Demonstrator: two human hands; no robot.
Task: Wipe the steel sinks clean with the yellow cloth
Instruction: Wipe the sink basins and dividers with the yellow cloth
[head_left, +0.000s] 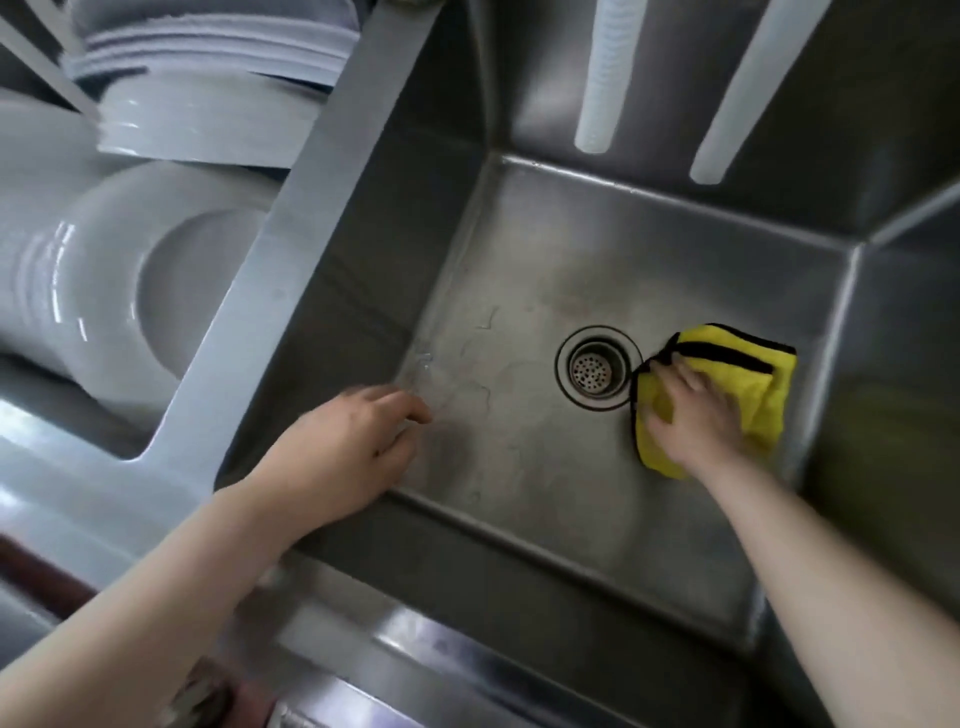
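The right hand (693, 410) lies spread flat, fingers straight, pressing the crumpled yellow microfibre cloth with black edging (727, 379) onto the floor of the deep square stainless-steel sink (519, 467), just to the right of the round perforated metal drain strainer (597, 368). The left hand (353, 447) hangs over the sink's near-left corner with loosely bent fingers and holds nothing, though motion blur makes it unclear whether it touches the steel. Stacked white ceramic plates (171, 156) fill the neighbouring basin on the left, and two white ribbed hoses (605, 78) hang down the sink's back wall.
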